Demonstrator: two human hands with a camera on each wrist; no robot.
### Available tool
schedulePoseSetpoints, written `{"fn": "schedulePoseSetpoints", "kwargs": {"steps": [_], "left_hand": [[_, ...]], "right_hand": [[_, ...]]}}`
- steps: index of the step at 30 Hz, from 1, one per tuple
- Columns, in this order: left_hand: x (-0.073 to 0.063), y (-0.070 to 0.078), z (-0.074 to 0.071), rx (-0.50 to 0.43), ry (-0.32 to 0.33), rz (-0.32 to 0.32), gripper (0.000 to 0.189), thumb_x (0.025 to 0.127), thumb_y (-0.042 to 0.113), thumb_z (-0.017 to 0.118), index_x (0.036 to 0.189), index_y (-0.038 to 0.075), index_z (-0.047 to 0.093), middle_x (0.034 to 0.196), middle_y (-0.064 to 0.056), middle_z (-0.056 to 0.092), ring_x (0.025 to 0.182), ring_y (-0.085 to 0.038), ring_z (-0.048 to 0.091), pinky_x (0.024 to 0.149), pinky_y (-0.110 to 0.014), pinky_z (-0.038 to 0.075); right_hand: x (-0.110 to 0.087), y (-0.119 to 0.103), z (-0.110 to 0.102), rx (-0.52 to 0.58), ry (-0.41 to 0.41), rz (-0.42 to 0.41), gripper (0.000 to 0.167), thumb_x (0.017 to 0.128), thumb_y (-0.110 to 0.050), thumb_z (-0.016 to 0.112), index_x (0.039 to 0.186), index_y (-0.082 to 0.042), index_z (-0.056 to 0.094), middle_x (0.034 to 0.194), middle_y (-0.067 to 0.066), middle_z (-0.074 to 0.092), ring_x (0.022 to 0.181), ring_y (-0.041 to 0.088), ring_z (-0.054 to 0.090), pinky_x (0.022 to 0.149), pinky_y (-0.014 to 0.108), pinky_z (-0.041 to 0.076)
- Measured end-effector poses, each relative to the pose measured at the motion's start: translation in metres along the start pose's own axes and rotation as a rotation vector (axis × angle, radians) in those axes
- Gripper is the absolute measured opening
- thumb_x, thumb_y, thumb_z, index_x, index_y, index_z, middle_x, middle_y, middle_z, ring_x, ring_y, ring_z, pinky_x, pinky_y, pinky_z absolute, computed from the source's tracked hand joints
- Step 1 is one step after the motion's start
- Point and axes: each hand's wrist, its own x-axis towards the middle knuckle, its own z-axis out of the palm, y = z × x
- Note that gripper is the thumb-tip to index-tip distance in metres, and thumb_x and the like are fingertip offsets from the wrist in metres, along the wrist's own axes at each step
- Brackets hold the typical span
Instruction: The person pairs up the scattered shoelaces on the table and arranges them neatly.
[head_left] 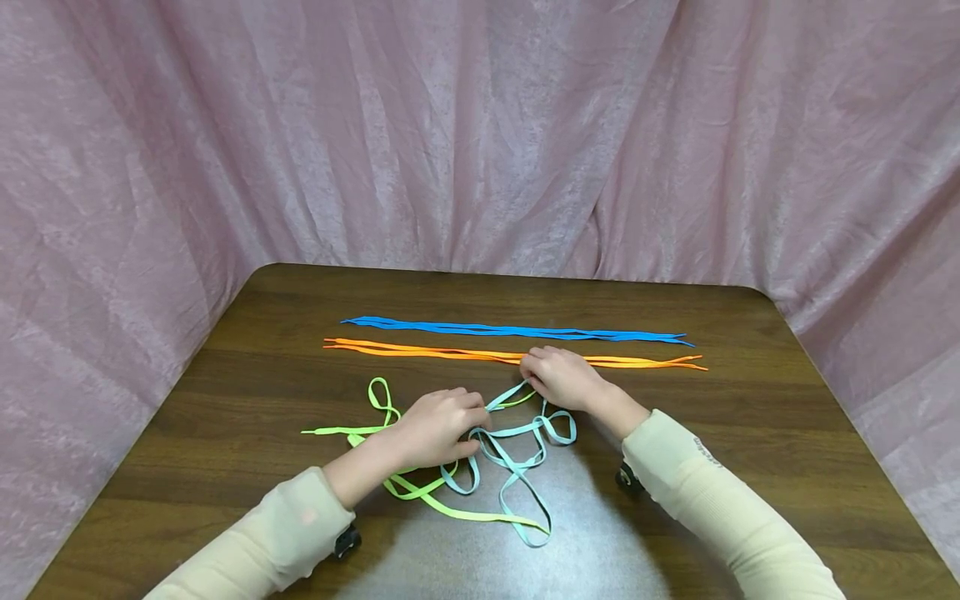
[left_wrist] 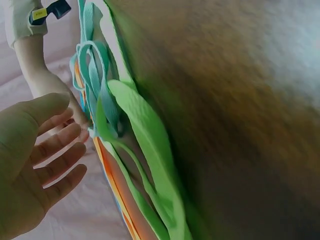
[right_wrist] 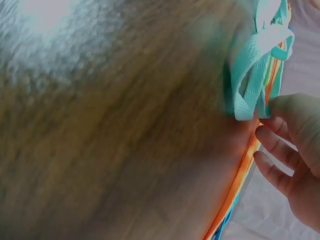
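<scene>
Teal lace | on table | right hand pinches it | left hand: fingers parted, empty

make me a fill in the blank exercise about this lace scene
Of the blue laces and orange laces, the ____ ones lie farther from the left hand.
Of the left hand and right hand, the ____ one is nearer the orange laces.
Of the pale blue lacing and yellow-green lacing, the ____ one reaches farther left.
Missing words: blue; right; yellow-green.
</scene>
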Motion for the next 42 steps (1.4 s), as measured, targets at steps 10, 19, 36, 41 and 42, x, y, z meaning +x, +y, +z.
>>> {"fn": "schedulePoseSetpoints", "kwargs": {"steps": [10,19,36,41,42], "left_hand": [[0.011,0.004,0.003,0.01,0.013,0.027,0.016,0.078,0.029,0.07,0.092,0.021,0.067,0.089,0.006,0.058,0.079,-0.013,0.053,0.07,-0.028,0.046],[0.017,0.005,0.001,0.0,0.01,0.028,0.015,0.078,0.026,0.07,0.091,0.02,0.068,0.089,0.007,0.059,0.08,-0.013,0.054,0.071,-0.027,0.046],[0.041,0.032,0.015,0.109,-0.098,0.116,0.02,0.076,0.039,0.068,0.089,0.023,0.065,0.08,0.009,0.053,0.076,-0.009,0.053,0.062,-0.025,0.04],[0.046,0.039,0.02,0.106,-0.144,0.115,0.022,0.076,0.042,0.068,0.088,0.025,0.065,0.082,0.01,0.054,0.079,-0.009,0.055,0.064,-0.025,0.042],[0.047,0.04,0.02,0.108,-0.152,0.111,0.021,0.076,0.043,0.068,0.087,0.025,0.065,0.081,0.01,0.054,0.079,-0.009,0.055,0.063,-0.024,0.042]], "right_hand": [[-0.006,0.007,-0.012,0.051,0.061,0.04,0.006,0.086,-0.006,0.061,0.086,-0.011,0.057,0.08,-0.003,0.055,0.07,0.012,0.054,0.06,0.027,0.045],[-0.015,0.016,-0.026,0.038,0.102,0.061,0.008,0.084,-0.004,0.06,0.088,-0.011,0.061,0.084,-0.001,0.058,0.07,0.013,0.055,0.058,0.027,0.045],[-0.032,0.035,-0.043,0.038,0.186,0.135,0.009,0.081,-0.003,0.065,0.085,-0.01,0.06,0.077,-0.002,0.054,0.061,0.01,0.047,0.054,0.027,0.042],[-0.036,0.038,-0.044,0.037,0.19,0.146,0.01,0.08,-0.003,0.065,0.086,-0.01,0.061,0.077,-0.002,0.055,0.061,0.01,0.047,0.053,0.027,0.041],[-0.036,0.039,-0.044,0.036,0.193,0.145,0.01,0.08,-0.002,0.065,0.086,-0.009,0.061,0.077,-0.002,0.055,0.061,0.01,0.047,0.053,0.027,0.042]]}}
